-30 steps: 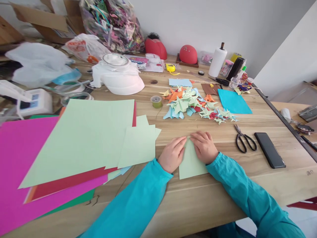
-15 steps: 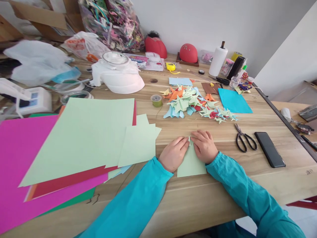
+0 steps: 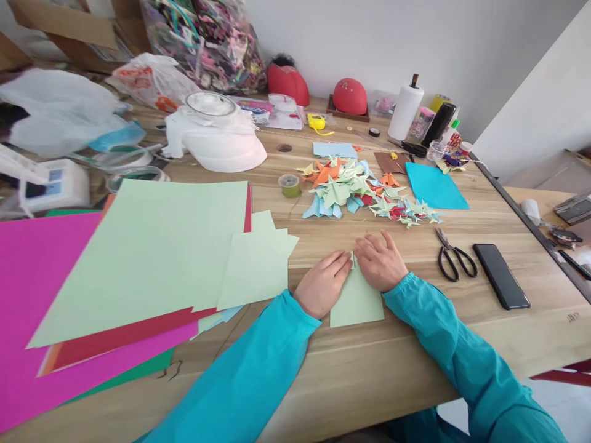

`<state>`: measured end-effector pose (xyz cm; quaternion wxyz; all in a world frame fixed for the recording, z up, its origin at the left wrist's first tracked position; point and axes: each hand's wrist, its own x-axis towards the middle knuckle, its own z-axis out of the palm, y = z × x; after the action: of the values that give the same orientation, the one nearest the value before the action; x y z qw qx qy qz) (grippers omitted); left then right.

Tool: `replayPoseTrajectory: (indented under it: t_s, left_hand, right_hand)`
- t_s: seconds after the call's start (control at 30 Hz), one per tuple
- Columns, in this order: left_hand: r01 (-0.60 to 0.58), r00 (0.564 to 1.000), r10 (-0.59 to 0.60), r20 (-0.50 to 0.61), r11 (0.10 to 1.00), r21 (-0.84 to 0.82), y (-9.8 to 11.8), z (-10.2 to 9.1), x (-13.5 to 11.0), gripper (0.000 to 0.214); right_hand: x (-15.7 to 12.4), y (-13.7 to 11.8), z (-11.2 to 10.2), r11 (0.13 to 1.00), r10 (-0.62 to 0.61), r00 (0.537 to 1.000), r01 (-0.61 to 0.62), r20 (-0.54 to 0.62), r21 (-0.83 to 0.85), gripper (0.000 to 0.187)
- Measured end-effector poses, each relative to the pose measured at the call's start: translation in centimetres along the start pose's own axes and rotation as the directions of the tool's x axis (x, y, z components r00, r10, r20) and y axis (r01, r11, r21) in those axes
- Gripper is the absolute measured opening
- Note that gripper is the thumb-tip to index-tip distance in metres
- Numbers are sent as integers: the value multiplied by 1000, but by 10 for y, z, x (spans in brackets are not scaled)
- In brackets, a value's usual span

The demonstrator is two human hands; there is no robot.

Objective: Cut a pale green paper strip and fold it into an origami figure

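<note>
One sheet [image 3: 357, 307] lies on the near worktop [image 3: 360, 375], its far end under the left hand [image 3: 323, 284] and right hand [image 3: 381, 264]. Fingers lie close together; whether pinching, I cannot tell. The sheet looks light, thin, easily creased: best held by its edges.

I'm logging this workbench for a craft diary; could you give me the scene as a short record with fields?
Surface: wooden table
Left hand: fingers on the upper left of a small pale green sheet
Right hand: over that sheet's upper right; exact contact hidden
Left of hands: large pale green sheet overlapping a magenta sheet
Beyond hands: pile of folded paper shapes, turquoise square
Right of hands: black-handled scissors, then a smartphone
</note>
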<state>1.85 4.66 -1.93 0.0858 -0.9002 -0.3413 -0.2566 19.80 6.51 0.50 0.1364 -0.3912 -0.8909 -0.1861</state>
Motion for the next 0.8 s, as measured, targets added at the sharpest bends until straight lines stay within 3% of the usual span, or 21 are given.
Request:
replayPoseTrajectory:
  t_s: [0.43, 0.8]
  left_hand:
    - [-14, 997, 13, 71, 1000, 13, 2, -6, 3, 28]
    - [59, 989, -50, 136, 997, -58, 7, -3, -4, 35]
  right_hand:
    - [0, -1, 1, 998, 52, 999, -52, 1, 29, 24]
    - [-1, -2, 1, 991, 91, 994, -96, 54, 94, 26]
